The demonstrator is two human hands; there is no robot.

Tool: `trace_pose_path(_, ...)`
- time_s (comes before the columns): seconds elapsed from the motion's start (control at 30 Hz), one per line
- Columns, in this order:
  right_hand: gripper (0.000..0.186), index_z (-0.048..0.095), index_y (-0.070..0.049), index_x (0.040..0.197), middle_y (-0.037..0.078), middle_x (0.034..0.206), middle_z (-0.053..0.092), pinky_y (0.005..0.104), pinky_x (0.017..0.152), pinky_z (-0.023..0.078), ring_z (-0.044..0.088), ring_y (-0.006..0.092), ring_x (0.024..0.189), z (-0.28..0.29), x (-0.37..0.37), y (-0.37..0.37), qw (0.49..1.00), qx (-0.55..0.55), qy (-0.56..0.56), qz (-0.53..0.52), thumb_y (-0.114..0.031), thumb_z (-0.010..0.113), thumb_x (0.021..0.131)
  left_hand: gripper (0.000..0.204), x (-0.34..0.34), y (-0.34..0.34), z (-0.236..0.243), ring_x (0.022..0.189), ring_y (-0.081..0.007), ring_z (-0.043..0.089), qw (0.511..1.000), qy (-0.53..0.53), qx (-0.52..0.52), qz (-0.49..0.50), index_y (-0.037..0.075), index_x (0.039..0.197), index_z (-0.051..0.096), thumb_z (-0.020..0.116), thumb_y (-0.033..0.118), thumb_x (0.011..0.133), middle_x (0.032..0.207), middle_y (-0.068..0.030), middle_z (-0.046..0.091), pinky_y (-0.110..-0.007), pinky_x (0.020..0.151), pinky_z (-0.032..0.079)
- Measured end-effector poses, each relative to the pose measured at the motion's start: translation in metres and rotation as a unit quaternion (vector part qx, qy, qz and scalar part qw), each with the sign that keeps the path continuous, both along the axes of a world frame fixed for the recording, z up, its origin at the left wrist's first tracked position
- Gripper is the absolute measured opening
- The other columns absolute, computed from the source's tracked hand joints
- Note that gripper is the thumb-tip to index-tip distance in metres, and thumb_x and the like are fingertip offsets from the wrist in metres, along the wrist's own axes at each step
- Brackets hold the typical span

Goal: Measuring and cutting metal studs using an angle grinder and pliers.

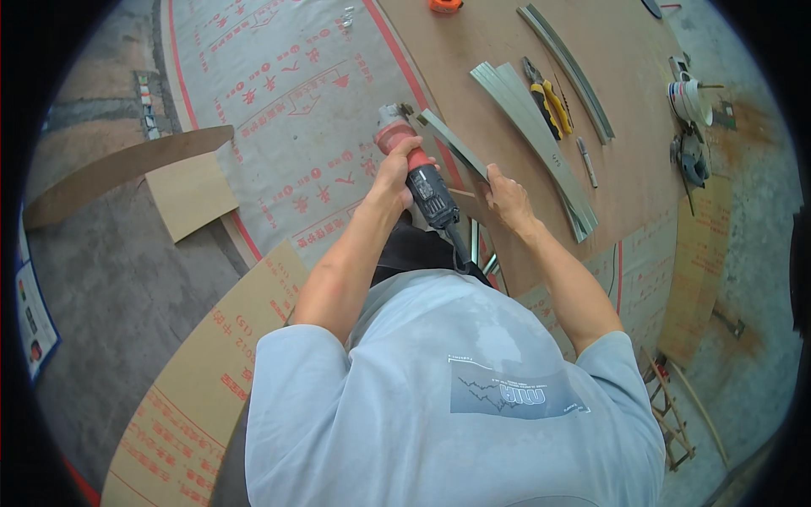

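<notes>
My left hand is wrapped round a red and black angle grinder, whose metal head points away from me and whose cord runs back toward my body. In my right hand is the near end of a thin metal channel. The channel's far end lies close to the grinder's head; whether the two touch I cannot tell. To the right of that hand, several metal strips lie in a bundle on the brown board. Yellow-handled pliers and a marker pen rest beside them.
Another metal channel lies farther right, with an orange tape measure at the far edge. Printed protective sheeting covers the floor ahead. Cardboard pieces lie at left. A white bucket and a wooden frame stand at right.
</notes>
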State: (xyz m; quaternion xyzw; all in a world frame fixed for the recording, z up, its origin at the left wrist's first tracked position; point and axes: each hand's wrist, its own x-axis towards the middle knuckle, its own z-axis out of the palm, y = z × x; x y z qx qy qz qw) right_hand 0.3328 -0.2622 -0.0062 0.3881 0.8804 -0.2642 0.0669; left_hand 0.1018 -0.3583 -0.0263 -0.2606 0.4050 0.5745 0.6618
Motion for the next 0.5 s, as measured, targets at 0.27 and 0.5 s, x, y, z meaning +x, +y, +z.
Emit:
trace_pose_path(0.27,0.026,0.045,-0.006,0.115,0.030,0.082,0.066,0.0626,0.070,0.050,0.065,0.0531,0.080,-0.005,0.002,0.004,0.999,0.003,0.028,0.015,-0.019,0.060,0.098,0.038,-0.002,0.009,0.020,0.062,-0.0270,0.068,0.988,0.145,-0.019,-0.039,0.005,0.107,0.052,0.075,0.026,0.085,0.077,-0.0138,0.066,-0.046,0.060,0.061)
trace_pose_path(0.5,0.026,0.044,-0.006,0.114,0.032,0.082,0.066,0.0618,0.071,0.050,0.064,0.0538,0.081,-0.011,0.003,0.006,0.999,-0.001,0.031,0.027,-0.019,0.060,0.098,0.030,0.009,0.001,0.056,0.063,-0.0265,0.069,0.987,0.158,0.022,-0.016,0.007,0.102,0.056,0.074,0.026,0.088,0.078,-0.0128,0.067,-0.044,0.061,0.061)
